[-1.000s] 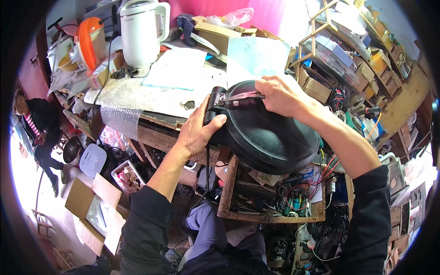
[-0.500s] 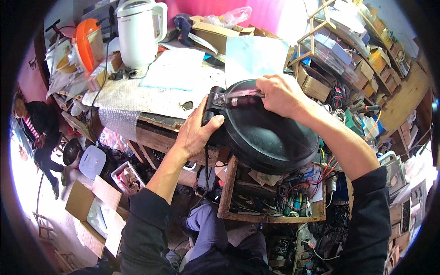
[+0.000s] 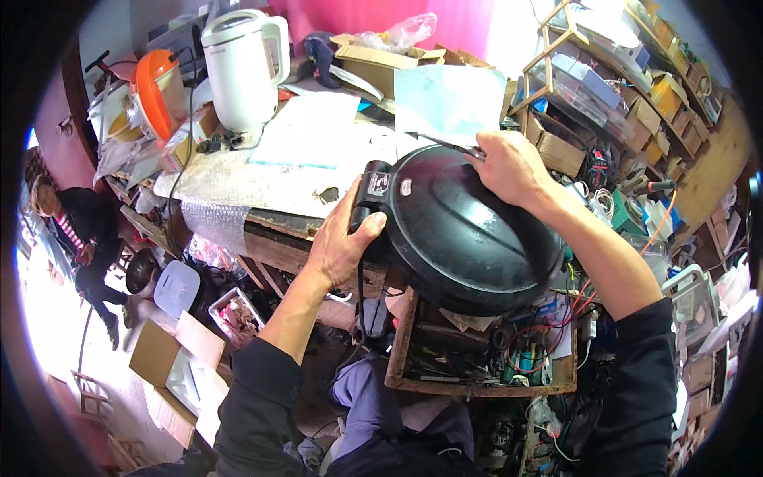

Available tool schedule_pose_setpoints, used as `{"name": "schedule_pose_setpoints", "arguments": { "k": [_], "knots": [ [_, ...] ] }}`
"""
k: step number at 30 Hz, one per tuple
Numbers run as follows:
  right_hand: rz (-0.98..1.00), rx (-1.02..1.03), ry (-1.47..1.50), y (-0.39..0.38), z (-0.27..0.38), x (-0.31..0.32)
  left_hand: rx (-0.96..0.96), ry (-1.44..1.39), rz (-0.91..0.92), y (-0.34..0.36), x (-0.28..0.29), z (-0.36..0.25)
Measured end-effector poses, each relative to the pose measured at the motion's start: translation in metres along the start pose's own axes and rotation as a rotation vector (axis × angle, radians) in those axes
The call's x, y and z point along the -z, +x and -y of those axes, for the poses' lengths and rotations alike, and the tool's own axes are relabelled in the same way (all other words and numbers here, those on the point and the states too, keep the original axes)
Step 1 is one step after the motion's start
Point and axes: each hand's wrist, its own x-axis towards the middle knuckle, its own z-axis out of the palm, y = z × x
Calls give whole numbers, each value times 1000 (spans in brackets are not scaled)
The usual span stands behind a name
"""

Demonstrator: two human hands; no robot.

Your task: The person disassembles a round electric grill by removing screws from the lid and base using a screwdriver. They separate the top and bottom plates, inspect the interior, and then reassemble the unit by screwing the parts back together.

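Note:
A round, glossy black electric griddle (image 3: 469, 246), or an appliance much like it, is propped at the workbench edge above an open drawer. My left hand (image 3: 340, 242) is closed around its hinge block at the left, with the thumb on top; a label sits on that block. Over the far rim, my right hand (image 3: 509, 165) is closed on a slim dark tool (image 3: 445, 144), whose thin end points left above the block. The tool's exact kind cannot be made out. From the hinge side a black cord (image 3: 361, 306) hangs down.
Below the griddle, the wooden drawer (image 3: 477, 389) holds hand tools and wires. On the bench (image 3: 306, 179) stand a white jug-shaped appliance (image 3: 248, 75) and an orange one (image 3: 159, 95). An open carton (image 3: 163, 358) lies on the floor at left, with a seated person (image 3: 75, 230) beyond.
My right hand has moved slightly right, and the tool's blur has cleared, showing it just above the rim. The griddle sits slightly lower in view. My left hand keeps its hold.

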Motion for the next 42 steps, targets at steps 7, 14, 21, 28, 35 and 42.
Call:
{"name": "schedule_pose_setpoints", "arguments": {
  "k": [7, 14, 21, 28, 35, 42],
  "knots": [
    [18, 1, -61, -20, 18, 30, 30, -132, 32, 2, 1, 9],
    [-268, -107, 106, -83, 62, 51, 278, -340, 55, 14, 10, -22],
    [-360, -181, 253, -151, 89, 54, 549, -408, 123, 46, 20, -27],
    [-471, -162, 333, -161, 89, 43, 579, -426, 128, 51, 12, -28],
    [-447, -201, 276, -160, 90, 39, 561, -448, 207, 53, 15, -33],
    [-408, -247, 263, -161, 85, 38, 518, -381, 158, 37, 20, -54]
  ]
}}
